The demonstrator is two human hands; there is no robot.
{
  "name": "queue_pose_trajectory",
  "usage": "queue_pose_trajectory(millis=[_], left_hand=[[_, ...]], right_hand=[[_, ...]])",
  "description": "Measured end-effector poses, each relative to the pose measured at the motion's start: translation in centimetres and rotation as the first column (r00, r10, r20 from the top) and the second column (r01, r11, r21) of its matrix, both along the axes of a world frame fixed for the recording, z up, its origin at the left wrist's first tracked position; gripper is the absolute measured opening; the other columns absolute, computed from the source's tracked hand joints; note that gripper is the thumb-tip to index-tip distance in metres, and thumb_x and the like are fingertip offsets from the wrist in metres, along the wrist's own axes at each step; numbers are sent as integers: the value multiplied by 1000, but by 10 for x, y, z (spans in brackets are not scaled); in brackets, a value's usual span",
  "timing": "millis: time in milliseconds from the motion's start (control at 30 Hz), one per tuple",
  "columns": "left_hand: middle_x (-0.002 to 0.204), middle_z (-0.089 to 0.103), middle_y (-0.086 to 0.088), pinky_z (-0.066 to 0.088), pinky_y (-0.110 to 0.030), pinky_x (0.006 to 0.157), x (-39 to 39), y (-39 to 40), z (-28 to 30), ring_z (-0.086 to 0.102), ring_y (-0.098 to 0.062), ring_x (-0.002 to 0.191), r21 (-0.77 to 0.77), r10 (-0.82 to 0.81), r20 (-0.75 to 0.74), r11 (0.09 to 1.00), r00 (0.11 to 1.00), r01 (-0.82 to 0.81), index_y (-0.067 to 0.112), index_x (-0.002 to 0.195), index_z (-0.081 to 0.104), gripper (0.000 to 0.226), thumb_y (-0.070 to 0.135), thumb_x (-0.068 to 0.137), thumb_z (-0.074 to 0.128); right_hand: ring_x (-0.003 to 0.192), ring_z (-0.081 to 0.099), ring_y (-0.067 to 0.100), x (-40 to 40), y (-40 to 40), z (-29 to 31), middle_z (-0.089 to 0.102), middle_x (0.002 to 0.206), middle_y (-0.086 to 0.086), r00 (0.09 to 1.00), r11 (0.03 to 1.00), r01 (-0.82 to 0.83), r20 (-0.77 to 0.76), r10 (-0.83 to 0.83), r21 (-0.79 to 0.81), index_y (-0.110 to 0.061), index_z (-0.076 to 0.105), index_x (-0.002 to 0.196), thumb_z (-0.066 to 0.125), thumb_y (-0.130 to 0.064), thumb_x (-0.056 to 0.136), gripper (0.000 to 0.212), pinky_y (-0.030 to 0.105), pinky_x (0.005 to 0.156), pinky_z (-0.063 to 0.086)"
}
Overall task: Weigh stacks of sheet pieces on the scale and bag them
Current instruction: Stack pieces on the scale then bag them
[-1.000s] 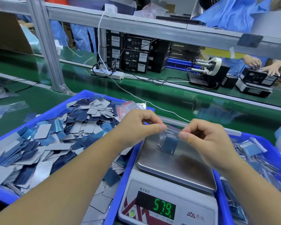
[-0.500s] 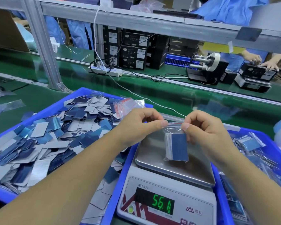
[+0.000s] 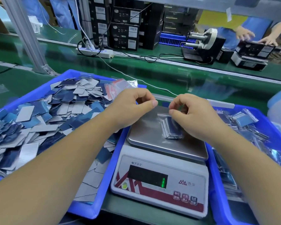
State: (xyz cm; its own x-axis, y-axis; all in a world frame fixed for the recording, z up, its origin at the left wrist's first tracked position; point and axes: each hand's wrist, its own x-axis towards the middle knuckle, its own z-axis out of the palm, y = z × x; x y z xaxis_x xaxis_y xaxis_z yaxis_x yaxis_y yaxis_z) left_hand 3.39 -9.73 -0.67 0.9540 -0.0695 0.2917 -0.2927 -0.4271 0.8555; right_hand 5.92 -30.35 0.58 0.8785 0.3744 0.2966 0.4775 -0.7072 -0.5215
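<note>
A clear zip bag (image 3: pixel 172 129) holding a stack of blue and grey sheet pieces hangs at the right side of the steel pan (image 3: pixel 144 132) of the scale (image 3: pixel 161 182). My right hand (image 3: pixel 193 114) pinches the bag's top strip between thumb and fingers. My left hand (image 3: pixel 133 105) hovers to the left of the bag with its fingers curled and thumb against the forefinger; nothing shows in it. Whether the bag's bottom touches the pan I cannot tell. The scale's display is dark except for one green mark.
The blue bin on the left (image 3: pixel 60 77) is piled with loose sheet pieces (image 3: pixel 52 117) and a bundle of empty zip bags (image 3: pixel 117 88). Filled bags (image 3: pixel 243 117) lie in the blue bin on the right (image 3: pixel 217 184). Behind are the green belt, a power strip (image 3: pixel 94 51) and an aluminium post (image 3: pixel 26 36).
The bag has shifted to the right over the pan. My left hand has let go of its top strip; only the right hand holds it. The green reading has gone from the display.
</note>
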Motion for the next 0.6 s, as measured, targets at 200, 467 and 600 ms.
queue_pose_trajectory(millis=[200,467,600], left_hand=[[58,54,22,34,-6,54,2,1,-1,44,3,53,-2,28,35,1000,999,-28,19,77,68,17,17,94,68],[51,45,18,32,-8,51,6,4,-2,39,0,51,-18,54,51,998,997,-53,26,72,66,23,17,93,68],[52,45,17,32,-8,52,6,4,-3,39,0,50,-14,53,51,999,997,-53,26,72,66,22,19,93,68]], right_hand=[[69,50,-6,1,-1,0,58,77,-14,1000,1000,-16,14,16,-5,-31,62,76,67,-22,85,14,6,60,33],[69,50,-5,-1,-1,2,55,78,-14,999,999,-37,16,37,-15,-32,62,77,67,-22,86,15,4,61,34],[73,50,-8,-1,0,2,56,83,-15,999,998,-53,0,53,-41,-36,60,77,67,-24,88,18,6,62,35]])
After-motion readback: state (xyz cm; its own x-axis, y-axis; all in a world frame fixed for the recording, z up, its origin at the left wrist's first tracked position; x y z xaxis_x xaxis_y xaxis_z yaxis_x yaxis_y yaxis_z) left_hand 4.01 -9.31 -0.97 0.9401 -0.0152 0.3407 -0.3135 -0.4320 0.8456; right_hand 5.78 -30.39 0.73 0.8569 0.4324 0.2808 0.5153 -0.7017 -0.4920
